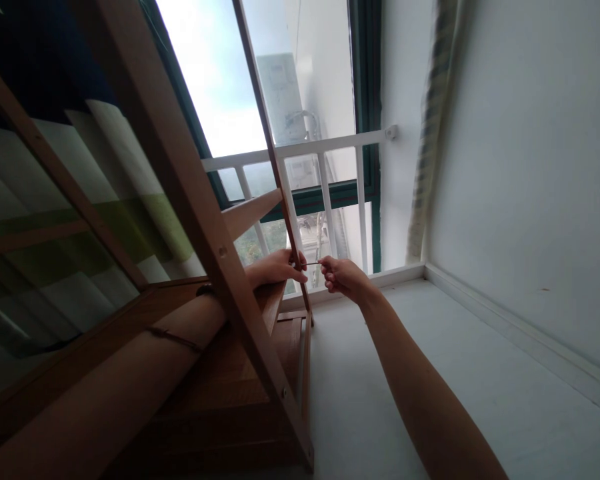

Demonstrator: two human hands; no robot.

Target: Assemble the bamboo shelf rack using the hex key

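My left hand [279,265] reaches through a brown wooden frame and closes around its slim far post [293,233], thumb and fingertips showing on the right side. Just right of that post, my right hand [344,275] is closed, pinching a thin rod [312,263] that looks like a hex key. The rod lies about level, its far end meeting the post by my left fingers; the exact contact is too small to make out. A wooden crossbar [253,212] joins the far post to the thick near post [200,200], which has bolt holes.
Behind the frame are a white railing [330,143] and a green-framed window [367,80]. A striped curtain [105,167] hangs at left, above wooden boards [230,373]. On the right stand a white wall [530,167] and pale floor [360,400].
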